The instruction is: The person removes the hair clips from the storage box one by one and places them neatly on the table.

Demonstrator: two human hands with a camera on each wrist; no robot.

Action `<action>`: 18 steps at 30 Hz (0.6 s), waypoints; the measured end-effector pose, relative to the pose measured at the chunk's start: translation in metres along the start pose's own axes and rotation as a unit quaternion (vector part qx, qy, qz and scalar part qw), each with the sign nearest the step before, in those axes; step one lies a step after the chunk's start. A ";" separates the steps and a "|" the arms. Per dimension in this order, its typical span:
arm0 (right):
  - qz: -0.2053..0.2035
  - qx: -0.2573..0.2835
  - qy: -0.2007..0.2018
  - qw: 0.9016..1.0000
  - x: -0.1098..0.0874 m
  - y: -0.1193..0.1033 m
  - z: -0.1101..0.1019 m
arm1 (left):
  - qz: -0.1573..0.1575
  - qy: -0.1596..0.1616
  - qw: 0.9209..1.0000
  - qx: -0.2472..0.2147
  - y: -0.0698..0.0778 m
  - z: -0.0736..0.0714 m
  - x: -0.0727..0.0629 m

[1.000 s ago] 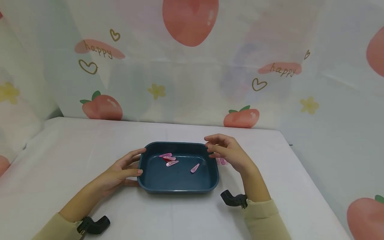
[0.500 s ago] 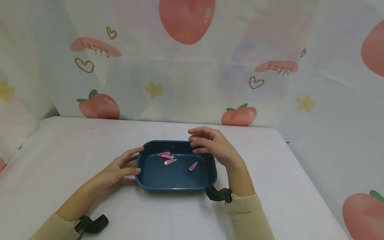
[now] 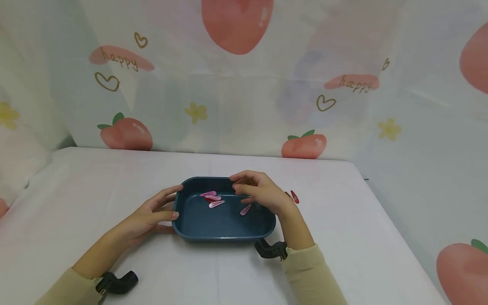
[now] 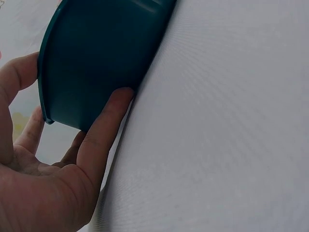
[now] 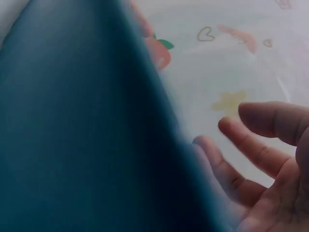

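Nearest, the person's two sleeves, the left (image 3: 68,290) and the right (image 3: 314,275), enter from the lower edge. Beyond them the dark blue tray (image 3: 225,226) rests on the white table (image 3: 343,212). Inside it, toward the right, a lone pink clip (image 3: 245,209) lies apart; further back and left, a pale pink clip (image 3: 216,204), a partly covered red clip (image 3: 209,200), a second pink clip (image 3: 212,198) and a magenta clip (image 3: 208,194) form a loose cluster. Outside the tray, right of the right wrist, a red hair clip (image 3: 295,197) lies on the table, with a scrap of red beside it, mostly hidden. The work thus appears partly done: five clips are in the tray, at least one is outside.

The left hand (image 3: 148,216) braces the tray's left end, fingers spread wide, touching rim and outer wall. The right hand (image 3: 263,192) hangs over the far right corner, fingers gently bent, thumb apart; no clip shows in it, and whether it touches the rim cannot be told. Furthest back stands the fruit-printed backdrop (image 3: 244,106).
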State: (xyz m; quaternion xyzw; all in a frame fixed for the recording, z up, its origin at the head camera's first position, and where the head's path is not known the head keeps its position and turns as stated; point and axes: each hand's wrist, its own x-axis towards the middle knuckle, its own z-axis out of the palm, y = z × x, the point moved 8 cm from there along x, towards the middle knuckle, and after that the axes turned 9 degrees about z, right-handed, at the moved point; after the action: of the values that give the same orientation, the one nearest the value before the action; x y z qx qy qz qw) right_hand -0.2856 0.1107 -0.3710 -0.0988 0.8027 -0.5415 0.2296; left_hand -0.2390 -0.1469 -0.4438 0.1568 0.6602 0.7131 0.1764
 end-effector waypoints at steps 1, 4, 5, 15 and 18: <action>0.001 -0.021 0.007 1.000 0.000 0.000 0.002 | 0.002 0.000 1.000 0.002 0.000 0.000 0.000; 0.006 -0.113 0.041 0.993 0.000 0.001 0.006 | 0.004 -0.002 1.000 0.003 0.001 0.000 0.000; 0.011 -0.149 0.055 0.987 0.000 0.001 0.008 | 0.004 -0.001 1.000 0.003 0.002 0.000 0.000; 0.041 -0.286 0.076 0.954 0.007 0.012 0.025 | -0.014 0.012 1.000 0.008 -0.002 0.000 0.000; 0.035 -0.299 0.073 0.951 0.011 0.014 0.029 | -0.010 0.010 1.000 0.009 0.000 0.001 -0.001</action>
State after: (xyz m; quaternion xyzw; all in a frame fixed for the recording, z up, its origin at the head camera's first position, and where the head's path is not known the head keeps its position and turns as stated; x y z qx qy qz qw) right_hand -0.2800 0.0884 -0.3956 -0.0952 0.9453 -0.2740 0.1495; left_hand -0.2376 -0.1464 -0.4442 0.1446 0.6695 0.7070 0.1761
